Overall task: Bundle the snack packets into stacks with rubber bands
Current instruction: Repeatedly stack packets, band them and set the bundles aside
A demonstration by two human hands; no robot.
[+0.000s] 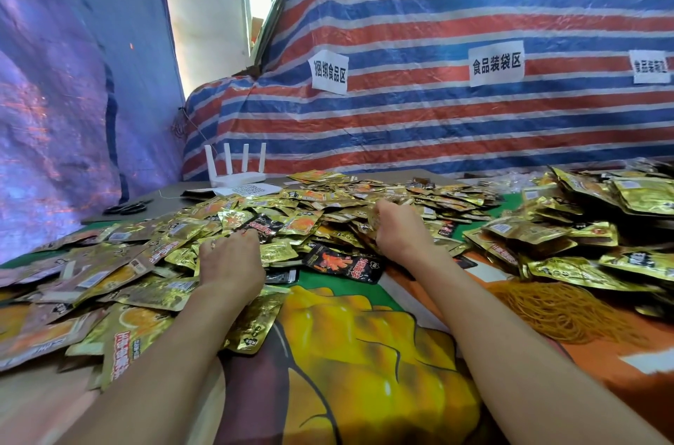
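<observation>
While the loose gold foil snack packets (328, 204) lie heaped across the bench (171, 196), both hands reach into the heap, likely to pull a batch. The left hand (229, 262) sits palm down on the packets with its fingers bent forward over them; can't tell if it pinches any. The right hand (401, 229) is curled, fingers dug into the heap and apparently gripping a few packets. Probable step: gathering and squaring a stack before banding. A heap of thin orange-yellow rubber bands (561, 309) sits just right of the right forearm, near for a quick grab. More gold packets (583, 225) pile up at right; banded or not, unclear. The bare printed cloth (364, 335) between the arms probably serves as the working spot.
</observation>
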